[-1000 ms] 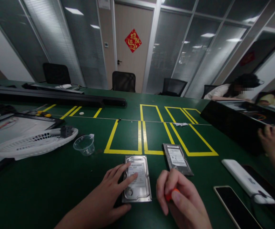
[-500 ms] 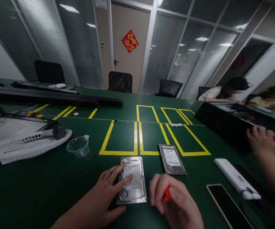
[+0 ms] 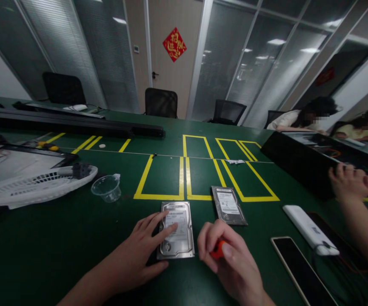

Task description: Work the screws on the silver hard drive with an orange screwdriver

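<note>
A silver hard drive [image 3: 178, 238] with a white label lies flat on the green table in front of me. My left hand [image 3: 150, 238] rests on its left side, fingers spread, with two fingertips on the label. Just right of that drive, my right hand [image 3: 226, 259] is closed around a small red-orange object [image 3: 217, 250]. Most of this object is hidden by the fingers, so its kind does not show. A second hard drive [image 3: 229, 206] lies beyond my right hand, slightly turned, label up.
Left stand a clear plastic cup [image 3: 106, 189] and a white basket [image 3: 37, 187]. On the right are a phone [image 3: 301, 270], a white power bank [image 3: 309, 229] and a black case [image 3: 298, 163], touched by another person's hand [image 3: 351, 182]. Yellow tape [image 3: 158, 196] marks the table.
The camera view has shifted slightly. Both of my hands keep nearly the same places by the near drive; my right hand still grips the red-orange object, turned a little.
</note>
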{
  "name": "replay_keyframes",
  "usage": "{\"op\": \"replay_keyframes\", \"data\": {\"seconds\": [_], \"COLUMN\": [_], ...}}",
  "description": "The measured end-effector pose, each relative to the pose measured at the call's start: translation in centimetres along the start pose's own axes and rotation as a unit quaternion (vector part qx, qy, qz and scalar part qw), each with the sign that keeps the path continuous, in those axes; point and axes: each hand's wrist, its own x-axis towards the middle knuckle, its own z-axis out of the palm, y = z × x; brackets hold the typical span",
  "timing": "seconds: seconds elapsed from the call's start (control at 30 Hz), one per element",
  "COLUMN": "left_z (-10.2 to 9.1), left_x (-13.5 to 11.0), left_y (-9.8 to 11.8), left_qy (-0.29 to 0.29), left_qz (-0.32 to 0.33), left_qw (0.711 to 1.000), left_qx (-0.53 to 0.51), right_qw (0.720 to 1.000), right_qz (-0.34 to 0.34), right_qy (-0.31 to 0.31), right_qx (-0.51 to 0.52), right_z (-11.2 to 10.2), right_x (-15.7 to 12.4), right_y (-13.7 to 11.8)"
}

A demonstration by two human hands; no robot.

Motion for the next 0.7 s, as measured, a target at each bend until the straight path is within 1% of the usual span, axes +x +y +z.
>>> {"op": "replay_keyframes", "data": {"seconds": [0.13, 0.3, 0.43, 0.57, 0.7], "left_z": [-0.08, 0.03, 0.04, -0.11, -0.06], "left_x": [-0.02, 0.01, 0.02, 0.02, 0.03], "left_y": [0.14, 0.05, 0.04, 0.19, 0.15], "left_qy": [-0.004, -0.001, -0.005, -0.013, -0.009], "left_qz": [-0.001, 0.001, -0.001, -0.009, -0.001], "left_qw": [1.0, 1.0, 1.0, 1.0, 1.0], "left_qx": [0.005, 0.007, 0.009, 0.011, 0.006], "right_qw": [1.0, 0.998, 0.999, 1.0, 1.0], "right_qz": [-0.004, -0.016, -0.022, 0.003, 0.004], "right_qy": [-0.011, -0.01, -0.005, -0.001, 0.009], "right_qx": [-0.014, -0.058, -0.033, -0.004, -0.016], "right_z": [-0.26, -0.55, -0.55, -0.38, -0.21], "right_x": [-0.1, -0.26, -0.36, -0.4, -0.24], "right_y": [-0.28, 0.01, 0.51, 0.63, 0.19]}}
